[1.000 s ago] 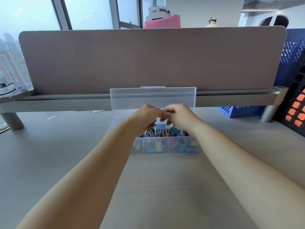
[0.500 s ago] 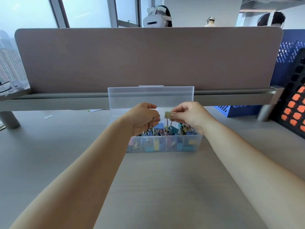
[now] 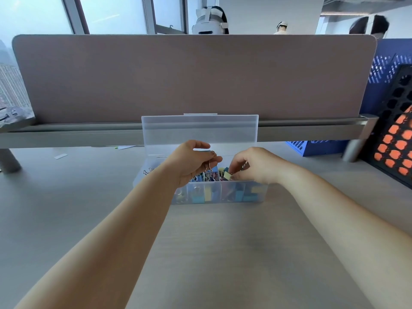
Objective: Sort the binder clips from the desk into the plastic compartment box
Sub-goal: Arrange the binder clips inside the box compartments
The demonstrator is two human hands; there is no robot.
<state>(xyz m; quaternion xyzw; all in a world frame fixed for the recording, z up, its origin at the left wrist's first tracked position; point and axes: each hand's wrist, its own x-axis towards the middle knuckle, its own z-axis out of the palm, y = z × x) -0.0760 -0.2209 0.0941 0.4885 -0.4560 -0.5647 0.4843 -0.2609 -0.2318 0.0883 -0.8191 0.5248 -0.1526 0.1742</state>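
— Where have the clips [image 3: 208, 195] got to?

— Most sit in the plastic compartment box [image 3: 256, 192] at the back of the worktop [image 3: 211, 253]. You can see blue and yellow ones through its front wall. Its lid [image 3: 200, 130] stands open against the desk screen [image 3: 194, 79].

— And the hands?

— Both are over the box. The left hand [image 3: 191, 162] has its fingers curled and pinches a binder clip [image 3: 208, 170] by its wire loop, so it dangles. The right hand [image 3: 256, 167] pinches a pale yellow clip [image 3: 227, 175] low over a middle compartment. It looks to be held by the body, though the fingertips hide part of it.

— Awkward things to handle?

— Hardly, I'd say. They look light, stiff and springy, with nothing to break. The painted body is small and smooth, so a loose pinch could let it slip. The wire loops swing and would likely snag on neighbouring clips. I'd take each by the folded body, or by both loops together, and let go low so it can't bounce into the wrong section.
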